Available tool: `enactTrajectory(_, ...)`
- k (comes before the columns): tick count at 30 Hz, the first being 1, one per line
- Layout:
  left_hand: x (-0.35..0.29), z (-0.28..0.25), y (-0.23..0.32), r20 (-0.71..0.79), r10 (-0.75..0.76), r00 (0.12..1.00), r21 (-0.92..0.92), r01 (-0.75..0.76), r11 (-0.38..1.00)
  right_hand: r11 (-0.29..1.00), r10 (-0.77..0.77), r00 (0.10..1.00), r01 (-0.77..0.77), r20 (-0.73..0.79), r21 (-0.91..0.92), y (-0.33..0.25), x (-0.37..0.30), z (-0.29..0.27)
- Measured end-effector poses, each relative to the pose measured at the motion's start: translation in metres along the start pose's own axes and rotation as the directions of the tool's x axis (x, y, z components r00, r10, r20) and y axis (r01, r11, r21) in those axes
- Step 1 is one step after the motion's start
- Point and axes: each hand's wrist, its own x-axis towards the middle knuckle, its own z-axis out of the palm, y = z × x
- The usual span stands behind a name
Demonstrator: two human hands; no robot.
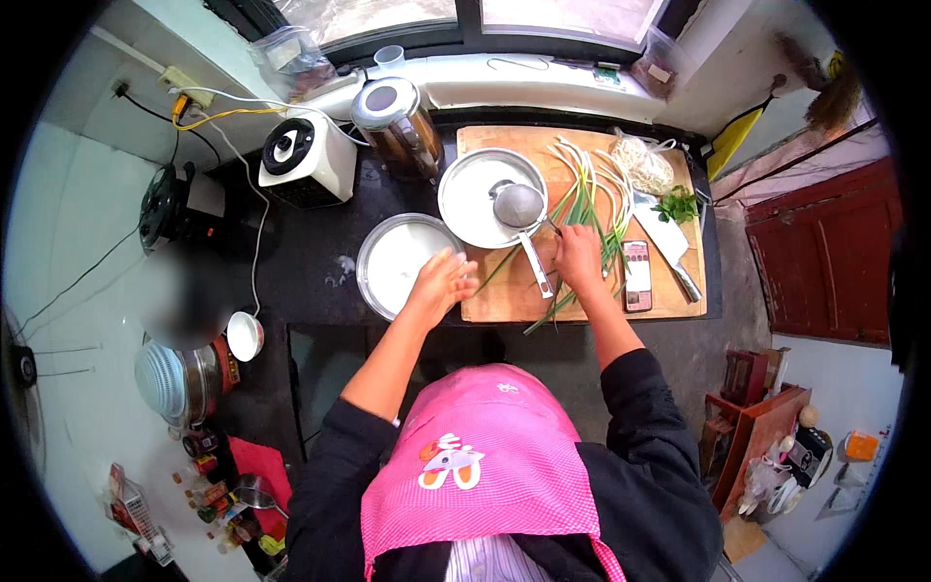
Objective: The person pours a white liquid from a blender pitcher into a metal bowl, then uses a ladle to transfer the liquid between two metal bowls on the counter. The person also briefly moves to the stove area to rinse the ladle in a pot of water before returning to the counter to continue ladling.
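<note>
My right hand (580, 257) is closed on the thin handle of a small round strainer (520, 206). The strainer's mesh end is over the inside of a pale saucepan (456, 209), near its right side. The pan's long handle (536, 267) points toward me, just left of that hand. My left hand (443, 285) holds nothing and has its fingers apart, at the right edge of a round metal bowl (367, 286) with white contents. Green onions (582, 194) lie beside the pan, partly under my right hand and forearm.
The wooden cutting board (495, 301) also bears a cleaver (664, 233), a phone (637, 276), green herbs (676, 205) and a bag of pale strands (642, 163). A tall metal blender jug (398, 121) and a white appliance base (308, 160) stand behind the bowl. A small white bowl (245, 336) sits far left.
</note>
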Motion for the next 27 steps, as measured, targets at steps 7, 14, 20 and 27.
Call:
enactTrajectory(7,0.058,0.029,0.011,-0.089,-0.05,0.995,0.121,0.061,0.991,0.926,0.036,0.997,-0.009,-0.064,0.378,-0.011,0.009,-0.015)
enactTrajectory(14,0.079,0.003,0.03,-0.167,0.123,0.978,0.216,-0.085,0.973,0.79,0.296,0.934,-0.356,0.199,0.5,-0.016,0.047,-0.024)
enactTrajectory(20,0.084,0.002,0.056,-0.153,0.138,0.978,0.074,-0.128,0.989,0.541,0.412,0.764,-0.644,0.497,0.541,-0.007,0.086,-0.006)
enactTrajectory(27,0.077,-0.002,0.054,-0.134,0.137,0.981,0.045,-0.132,0.99,0.329,0.382,0.73,-0.68,0.566,0.655,-0.004,0.081,-0.001)
